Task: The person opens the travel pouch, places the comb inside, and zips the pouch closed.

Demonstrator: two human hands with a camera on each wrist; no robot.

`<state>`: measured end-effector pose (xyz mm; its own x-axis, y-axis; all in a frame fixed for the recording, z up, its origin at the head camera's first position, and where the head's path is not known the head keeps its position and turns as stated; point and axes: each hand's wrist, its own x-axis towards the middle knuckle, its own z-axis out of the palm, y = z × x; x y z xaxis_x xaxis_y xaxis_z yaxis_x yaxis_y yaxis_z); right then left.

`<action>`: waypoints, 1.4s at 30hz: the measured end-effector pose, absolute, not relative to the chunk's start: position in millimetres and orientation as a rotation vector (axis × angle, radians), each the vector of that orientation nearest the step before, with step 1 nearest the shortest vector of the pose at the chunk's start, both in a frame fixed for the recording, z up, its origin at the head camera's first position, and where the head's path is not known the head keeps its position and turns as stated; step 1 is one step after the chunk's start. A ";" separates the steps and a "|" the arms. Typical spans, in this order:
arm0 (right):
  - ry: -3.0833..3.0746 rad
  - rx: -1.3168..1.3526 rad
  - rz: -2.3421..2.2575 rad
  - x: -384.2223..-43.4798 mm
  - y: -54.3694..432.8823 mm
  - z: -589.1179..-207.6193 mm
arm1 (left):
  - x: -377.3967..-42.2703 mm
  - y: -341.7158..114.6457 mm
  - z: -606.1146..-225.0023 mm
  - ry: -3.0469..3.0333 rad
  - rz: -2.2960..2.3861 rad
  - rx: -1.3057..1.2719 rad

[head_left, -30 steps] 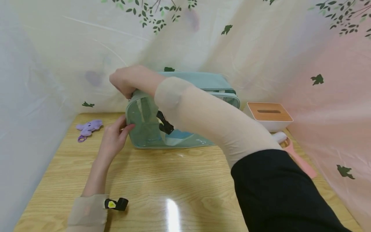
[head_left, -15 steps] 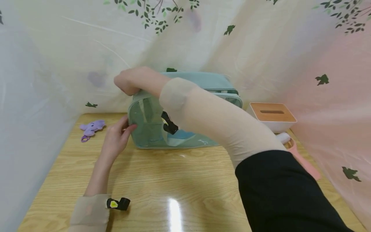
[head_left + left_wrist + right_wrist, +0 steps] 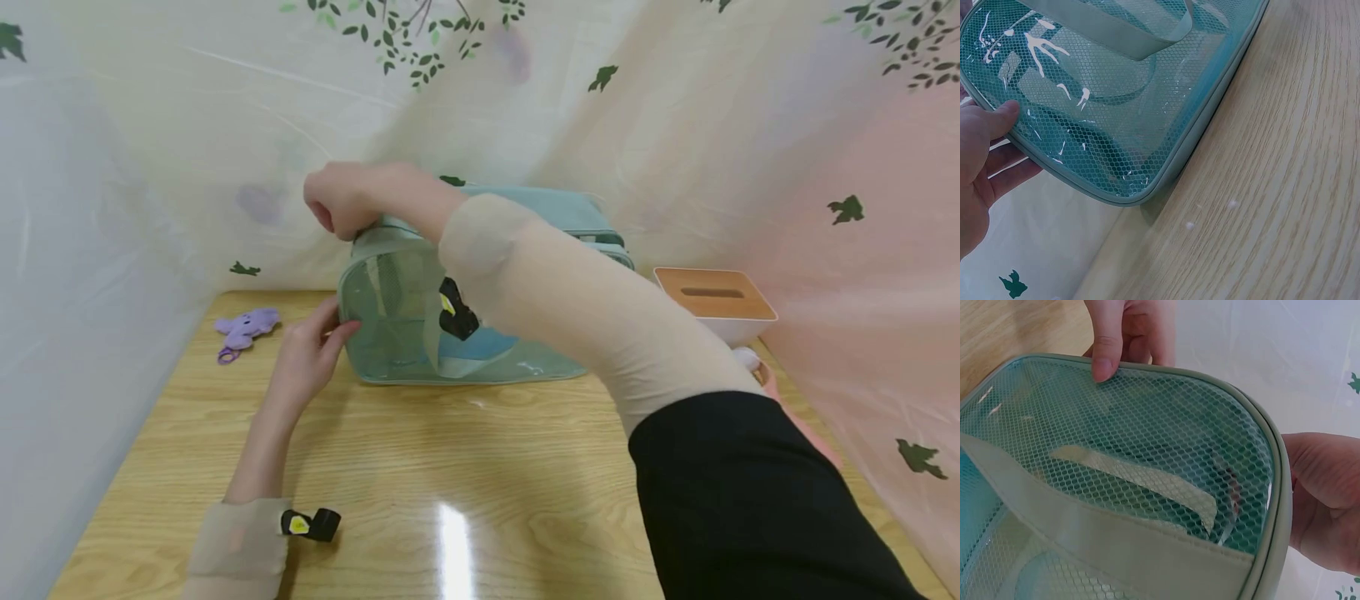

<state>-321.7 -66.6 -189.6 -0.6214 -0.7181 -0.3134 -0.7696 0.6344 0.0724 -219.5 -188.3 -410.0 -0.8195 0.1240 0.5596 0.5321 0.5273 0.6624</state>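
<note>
A see-through teal bag [image 3: 401, 337] with mesh sides and pale green trim stands on the table in the head view. My left hand [image 3: 307, 354] pinches its left edge, thumb on the front face and fingers behind, as the left wrist view also shows for this hand [image 3: 982, 156]. My right arm crosses in front of the bag. At the bag's upper left corner my right hand [image 3: 345, 200] is curled against the rim; its fingertips are hidden. In the right wrist view the right hand [image 3: 1325, 494] sits behind the bag's trim [image 3: 1282, 487]. A pale strap hangs across the front.
A purple plush keychain [image 3: 247, 327] lies left of the bag. Right of it stands a tissue box [image 3: 716, 300] with a wooden lid. A pink object [image 3: 810, 433] and a white one [image 3: 746, 358] are partly hidden by the right arm. A patterned curtain [image 3: 525, 125] hangs behind.
My right hand has risen slightly at the bag's upper left corner, and the wrist has turned a little. My left hand keeps its hold. The whole head view has shifted slightly.
</note>
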 end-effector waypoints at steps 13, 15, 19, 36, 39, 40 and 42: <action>2.636 -1.224 0.169 -325.6 -53.3 -181.0 | -219.6 -188.9 -410.4 -2.343 -1.230 -0.521; 2.638 -1.225 0.178 -326.0 -52.7 -180.6 | -219.8 -188.8 -410.9 -2.342 -1.229 -0.523; 2.653 -1.226 0.213 -325.6 -52.0 -179.4 | -220.5 -189.0 -411.8 -2.339 -1.222 -0.528; 2.682 -1.264 0.149 -326.1 -34.4 -163.2 | -220.6 -190.6 -410.9 -2.342 -1.190 -0.547; 2.685 -1.256 0.107 -326.7 -28.6 -161.0 | -220.5 -191.2 -411.1 -2.345 -1.184 -0.553; 2.684 -1.255 0.090 -327.0 -26.7 -160.6 | -220.5 -191.3 -411.3 -2.346 -1.183 -0.554; 2.683 -1.248 0.053 -328.2 -22.5 -160.2 | -220.7 -191.7 -411.9 -2.352 -1.183 -0.552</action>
